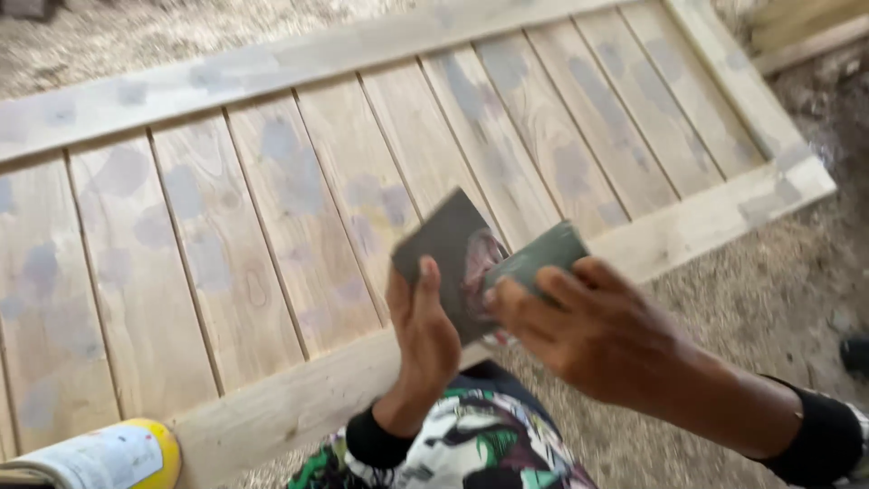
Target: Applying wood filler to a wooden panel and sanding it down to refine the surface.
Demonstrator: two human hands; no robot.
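Gripping a flat dark board by its lower edge, the left hand has its thumb laid up the near face and its fingers curled behind, out of sight. The board stands tilted in the air above the wooden panel, and a smear of reddish-grey paste shows on its right-hand part. The right hand is closed around a flat grey-green scraper blade, fingers wrapped over its handle end; the blade's left end meets the paste on the board. Both hands hang over the panel's near rail, touching neither it nor the slats.

The panel is of pale slats set side by side inside a frame of wider rails, and grey filler patches are scattered over slats and rails alike. It lies on a floor covered with sawdust. At lower left a can with a yellow rim and a pale label lies on its side, just beside the near rail. Dark cuffs show at both wrists, and a patterned garment of green, white and black fills the lower middle.
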